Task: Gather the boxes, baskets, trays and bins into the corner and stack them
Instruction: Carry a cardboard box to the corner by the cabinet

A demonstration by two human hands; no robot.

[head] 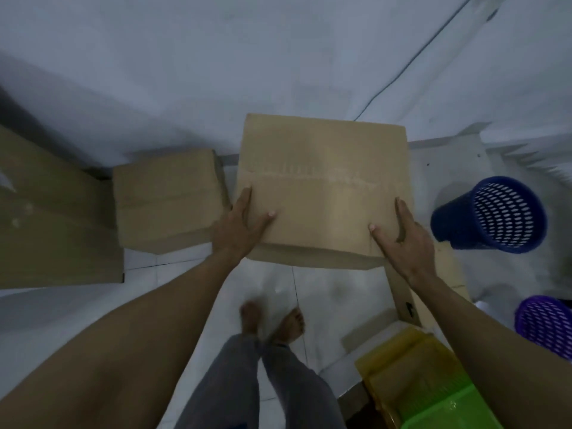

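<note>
A closed cardboard box (322, 168) is held in front of me, near the white wall. My left hand (240, 226) grips its left side, thumb on top. My right hand (402, 236) grips its right side, thumb on top. A smaller cardboard box (167, 196) stands on the floor to its left, and a large cardboard box (52, 218) fills the far left. A blue mesh basket (492, 215) lies tilted on the right. A purple mesh basket (544, 323) sits at the right edge. A yellow tray (399, 357) and a green tray (448, 410) lie at the bottom right.
White walls meet behind the boxes, and a thin cable (411, 60) runs down the right wall. A flat cardboard piece (408, 301) lies under my right forearm. My bare feet (272, 320) stand on the white tiled floor (198, 289).
</note>
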